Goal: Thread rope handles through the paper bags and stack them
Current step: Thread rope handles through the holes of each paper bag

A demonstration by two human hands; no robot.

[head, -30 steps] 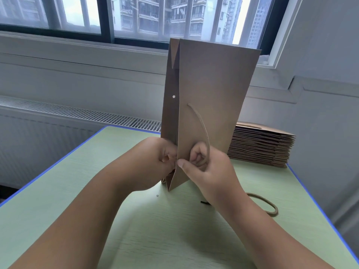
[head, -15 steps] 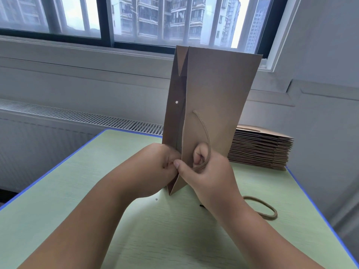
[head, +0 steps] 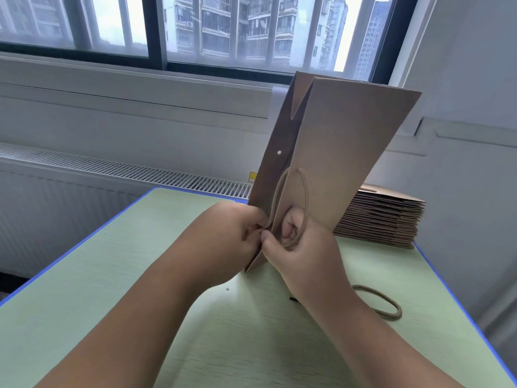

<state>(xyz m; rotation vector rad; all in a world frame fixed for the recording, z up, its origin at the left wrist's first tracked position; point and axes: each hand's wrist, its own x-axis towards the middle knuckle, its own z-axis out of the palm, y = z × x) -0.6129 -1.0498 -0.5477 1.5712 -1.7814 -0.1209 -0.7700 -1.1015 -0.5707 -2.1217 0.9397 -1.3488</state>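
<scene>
Both hands are clamped on the same object. The left hand [head: 223,236] has its fingers curled tight, pinching the near edge of a paper bag [head: 349,152]. The right hand [head: 302,253] presses its thumb on that edge from the other side, its fingers folded against the front panel. The two hands touch at the knuckles.

From the head camera, the paper bag is plain brown kraft, matte and stiff. It is held flat-folded and upright above the table [head: 126,275], leaning slightly to the right, with a V-shaped gusset crease at its top left corner. A small round punched hole [head: 279,152] shows pale on the darker side panel.

The rope handle [head: 305,197] is a tan twisted cord that forms a narrow loop against the front panel. One strand runs down into the left hand's fingertips and the other curls round the right hand's folded fingers.

A stack of bags [head: 386,219], all flat and in the same brown paper, lies on the far right corner of the table, their layered edges showing as thin ridges. Near the right forearm a spare rope [head: 383,303] lies in a loose oval on the tabletop, which is pale green with a faint wood grain and a blue rim. A slatted grille [head: 112,166] runs below the window
</scene>
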